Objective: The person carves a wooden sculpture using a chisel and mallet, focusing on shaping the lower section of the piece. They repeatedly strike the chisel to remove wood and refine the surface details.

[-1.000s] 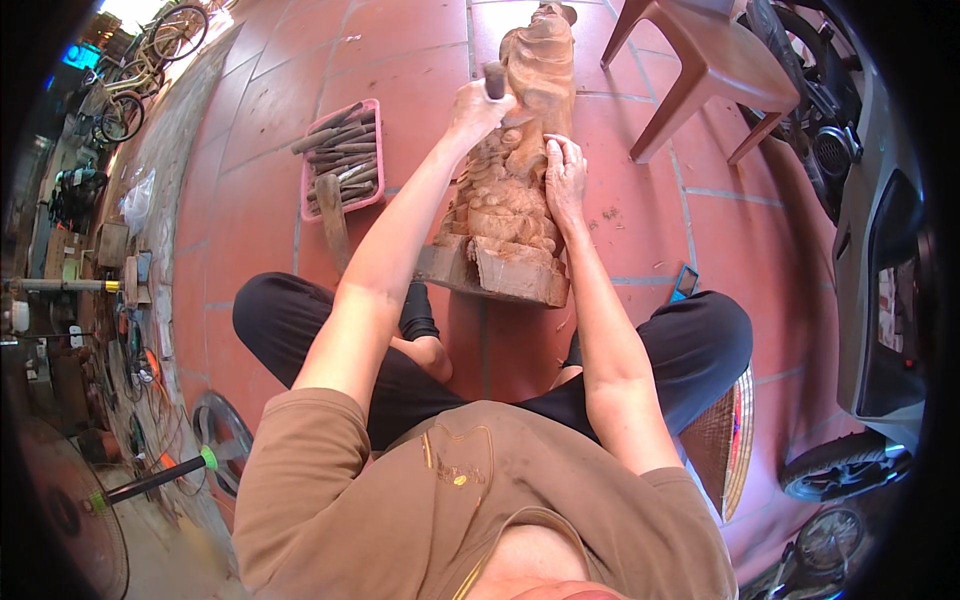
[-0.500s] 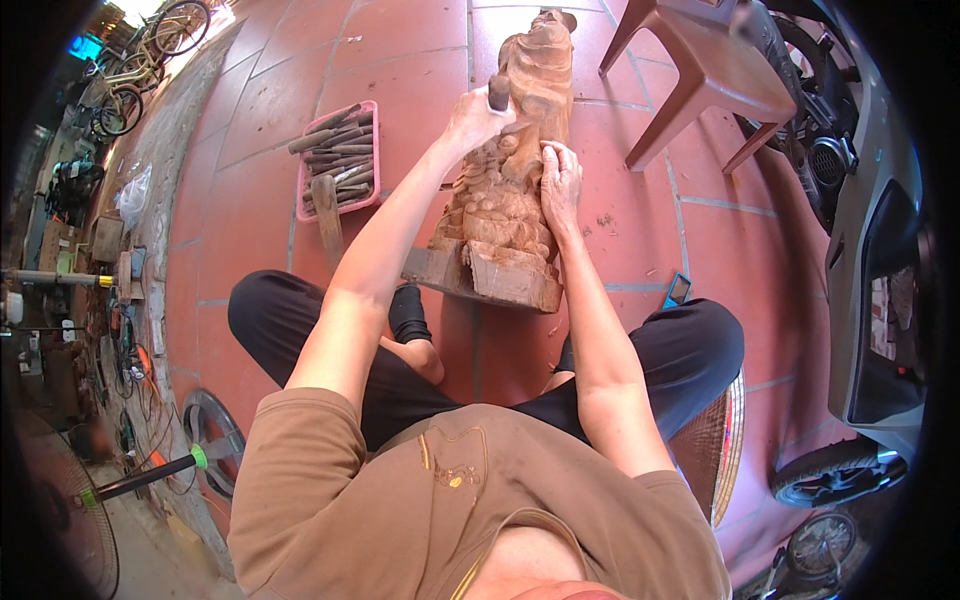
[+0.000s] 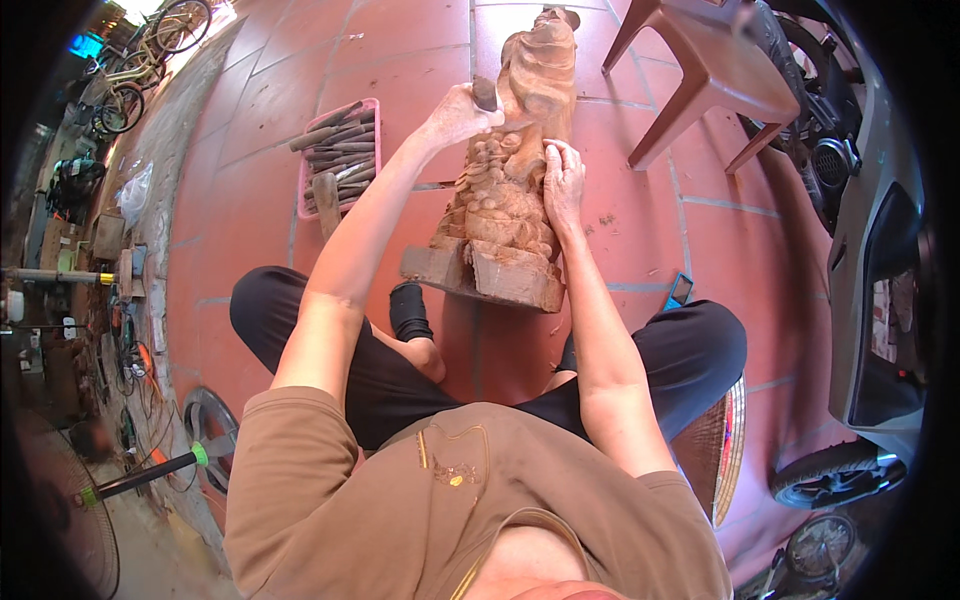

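Observation:
A carved wooden statue (image 3: 540,85) lies on its back on the floor in front of me, its flat base toward my feet. My left hand (image 3: 458,118) is closed around a chisel (image 3: 485,94) at the statue's left side; its dark handle end sticks up above my fist, and its blade is mostly hidden. On the statue's right side rests my right hand (image 3: 565,182), holding nothing, its fingers laid along the wood. Left of the statue, a pink tray (image 3: 376,150) holds several dark-handled carving tools (image 3: 340,150). A wooden piece (image 3: 327,200) leans at its near edge, partly behind my left forearm.
A brown plastic chair (image 3: 700,75) stands at the far right, beside a parked motorbike (image 3: 880,290). A blue-edged object (image 3: 679,290) lies by my right knee, with a woven hat-like thing (image 3: 722,450) behind it. Bicycles (image 3: 140,70) and a fan (image 3: 70,510) are at left.
My left hand has shifted left, slightly away from the carving, and the chisel handle has tilted. My right hand has stayed almost in place on the statue.

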The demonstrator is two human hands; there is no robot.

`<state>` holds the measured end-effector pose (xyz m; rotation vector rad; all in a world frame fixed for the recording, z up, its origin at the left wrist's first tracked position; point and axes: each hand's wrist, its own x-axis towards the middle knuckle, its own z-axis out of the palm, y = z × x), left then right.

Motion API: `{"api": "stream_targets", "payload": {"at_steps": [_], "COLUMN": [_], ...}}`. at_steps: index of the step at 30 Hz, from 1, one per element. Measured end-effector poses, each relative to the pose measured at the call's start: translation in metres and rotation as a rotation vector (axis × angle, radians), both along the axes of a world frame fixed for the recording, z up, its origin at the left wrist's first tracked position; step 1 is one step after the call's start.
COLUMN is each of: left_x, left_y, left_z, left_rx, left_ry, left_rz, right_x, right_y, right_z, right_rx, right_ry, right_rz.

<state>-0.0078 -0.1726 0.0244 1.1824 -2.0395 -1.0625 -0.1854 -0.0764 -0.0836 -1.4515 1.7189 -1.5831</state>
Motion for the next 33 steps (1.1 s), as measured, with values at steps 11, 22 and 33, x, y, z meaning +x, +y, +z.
{"api": "stream_targets", "payload": {"at_steps": [11,22,33], "left_x": [-0.018,-0.006,-0.023], "left_y": [0.016,0.007,0.016], "left_z": [0.016,-0.005,-0.004], "left_rx": [0.145,0.0,-0.133], "left_ry": [-0.109,0.074,-0.151], "left_rz": [-0.04,0.161,0.129], "right_x": [-0.002,0.002,0.0], "right_y": [0.0,0.002,0.001], "right_z": [0.002,0.003,0.003], "right_rx": [0.023,0.051,0.027], "right_ry": [0.01,0.004,-0.017], "right_rz": [0.004,0.006,-0.003]}}
